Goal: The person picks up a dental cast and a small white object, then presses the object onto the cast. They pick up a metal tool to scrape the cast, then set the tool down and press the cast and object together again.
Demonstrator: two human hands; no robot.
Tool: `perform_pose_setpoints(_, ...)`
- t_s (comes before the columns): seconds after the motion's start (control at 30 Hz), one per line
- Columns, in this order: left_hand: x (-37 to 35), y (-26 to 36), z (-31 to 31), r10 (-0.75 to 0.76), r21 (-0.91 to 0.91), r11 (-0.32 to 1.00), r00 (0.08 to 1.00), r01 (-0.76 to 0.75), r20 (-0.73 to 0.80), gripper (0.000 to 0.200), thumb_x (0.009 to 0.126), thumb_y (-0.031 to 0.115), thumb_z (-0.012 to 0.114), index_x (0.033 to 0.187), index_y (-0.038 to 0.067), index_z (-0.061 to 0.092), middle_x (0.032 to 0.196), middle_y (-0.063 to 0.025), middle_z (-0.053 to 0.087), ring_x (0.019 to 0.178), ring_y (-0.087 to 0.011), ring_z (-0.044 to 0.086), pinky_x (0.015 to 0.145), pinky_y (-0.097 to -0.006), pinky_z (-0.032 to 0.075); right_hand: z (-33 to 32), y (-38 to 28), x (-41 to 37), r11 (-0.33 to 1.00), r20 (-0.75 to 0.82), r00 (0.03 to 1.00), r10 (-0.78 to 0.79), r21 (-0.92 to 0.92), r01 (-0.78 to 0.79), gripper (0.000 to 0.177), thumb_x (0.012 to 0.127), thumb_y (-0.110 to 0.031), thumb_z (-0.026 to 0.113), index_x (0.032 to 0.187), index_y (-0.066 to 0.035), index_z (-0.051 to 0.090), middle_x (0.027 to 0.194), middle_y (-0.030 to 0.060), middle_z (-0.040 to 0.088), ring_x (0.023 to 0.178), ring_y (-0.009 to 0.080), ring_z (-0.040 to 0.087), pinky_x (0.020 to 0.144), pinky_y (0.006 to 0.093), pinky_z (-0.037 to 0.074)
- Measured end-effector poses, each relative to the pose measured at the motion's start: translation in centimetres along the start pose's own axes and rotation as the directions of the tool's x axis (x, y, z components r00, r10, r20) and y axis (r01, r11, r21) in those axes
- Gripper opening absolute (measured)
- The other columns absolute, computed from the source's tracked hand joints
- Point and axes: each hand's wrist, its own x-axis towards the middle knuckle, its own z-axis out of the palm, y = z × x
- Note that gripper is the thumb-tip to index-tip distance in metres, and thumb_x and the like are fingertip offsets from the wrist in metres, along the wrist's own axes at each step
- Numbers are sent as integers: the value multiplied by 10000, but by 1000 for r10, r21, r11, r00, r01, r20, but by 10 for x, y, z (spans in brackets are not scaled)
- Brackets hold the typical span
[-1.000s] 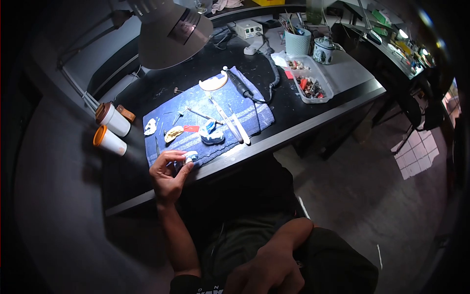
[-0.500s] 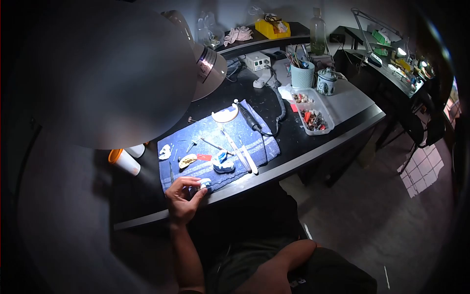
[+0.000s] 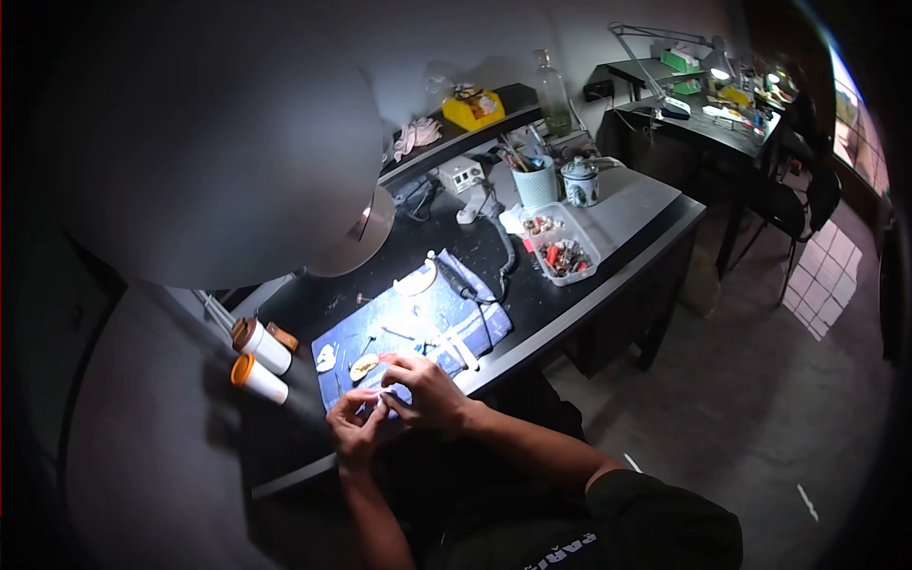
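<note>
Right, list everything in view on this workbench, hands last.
lamp shade: 1, grey, upper left
desk: 1, black, centre
towel: 1, blue, on the desk's near edge
handpiece: 1, black, corded, on the towel's far end
crescent cast: 1, white, beside the handpiece
small casts: 2, white and yellowish, on the towel's left part
canisters: 2, white with orange-brown lids, left of the towel
tray: 1, clear, right of the towel
cup: 1, teal, behind the tray, holding tools
jar: 1, white patterned, beside the cup
bottle: 1, clear, behind the cup
box: 1, yellow, far back
left hand: 1, bare, at the towel's near edge
right hand: 1, bare, fingertips meeting the left hand's
</note>
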Motion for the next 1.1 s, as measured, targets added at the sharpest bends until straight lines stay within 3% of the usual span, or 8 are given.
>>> perform_pose_setpoints(0.13, 0, 2, 0, -49, -37, 998, 999, 48, -16, 165, 873, -86, 807, 1003, -29, 723, 1086, -134, 746, 1049, -187, 718, 981, -331, 564, -3, 3, -2, 993, -6, 996, -87, 74, 88, 192, 851, -64, 811, 1007, -17, 707, 1122, 187, 725, 1255, 427, 673, 1067, 492, 528)
perform_pose_setpoints(0.2, -1, 3, 0, -18, -3, 1000, 1000, 18, -12, 164, 881, -89, 800, 1012, -32, 719, 1092, -133, 737, 1043, -186, 714, 963, -323, 572, -11, -1, -3, 992, 97, 995, -33, 124, 21, 213, 832, -48, 807, 1021, -19, 715, 1109, 174, 728, 1223, 419, 678, 1066, 484, 523)
perform_pose_setpoints(0.27, -2, 5, 0, -39, 0, 999, 999, 39, -11, 165, 888, -98, 789, 1020, -35, 714, 1104, -131, 728, 1042, -180, 711, 946, -311, 578, -5, 12, -3, 979, 61, 986, -153, 142, 143, 259, 805, -47, 810, 1045, -21, 714, 1090, 165, 718, 1099, 399, 692, 984, 478, 542)
perform_pose_setpoints(0.37, -2, 5, -1, -55, 24, 998, 998, 55, -11, 170, 883, -105, 792, 1014, -33, 712, 1104, -127, 730, 1041, -178, 708, 961, -313, 568, -10, 9, -5, 980, 197, 980, 18, 193, -56, 282, 797, -65, 802, 1061, -27, 710, 1092, 177, 712, 1046, 417, 702, 911, 475, 563)
perform_pose_setpoints(0.5, -1, 4, 0, -28, 30, 999, 1000, 28, -10, 210, 868, -114, 796, 1039, -29, 707, 1084, -125, 739, 1072, -188, 712, 1005, -335, 554, -9, 7, -3, 989, 168, 985, 43, 134, -66, 298, 829, -88, 785, 1110, -14, 717, 1040, 180, 739, 989, 407, 731, 867, 439, 587)
perform_pose_setpoints(0.63, -1, 5, -1, -61, 38, 997, 998, 62, -24, 433, 854, -113, 811, 1247, -18, 655, 1174, -126, 730, 1137, -201, 709, 1032, -339, 555, -10, 10, -3, 944, 232, 958, 167, 242, -223, 334, 852, -27, 784, 1180, -9, 724, 1039, 185, 799, 958, 262, 812, 762, 359, 650)
perform_pose_setpoints(0.83, -4, 0, 1, -37, -33, 999, 999, 37, -5, 492, 805, -134, 856, 1242, -24, 658, 1186, -129, 729, 1154, -205, 706, 1061, -364, 559, -17, 9, -2, 862, 301, 913, 274, 344, -372, 318, 833, 34, 753, 1149, 16, 771, 1061, 174, 822, 1020, 221, 809, 890, 335, 646)
perform_pose_setpoints(1.1, -3, 3, -1, 12, -31, 999, 1000, -11, 21, 414, 810, -108, 895, 1169, -30, 705, 1192, -153, 760, 1179, -218, 719, 1078, -395, 577, -22, 9, 2, 886, 291, 929, 228, 335, -322, 243, 812, 6, 752, 1051, 36, 780, 1030, 194, 811, 1025, 287, 813, 919, 382, 645)
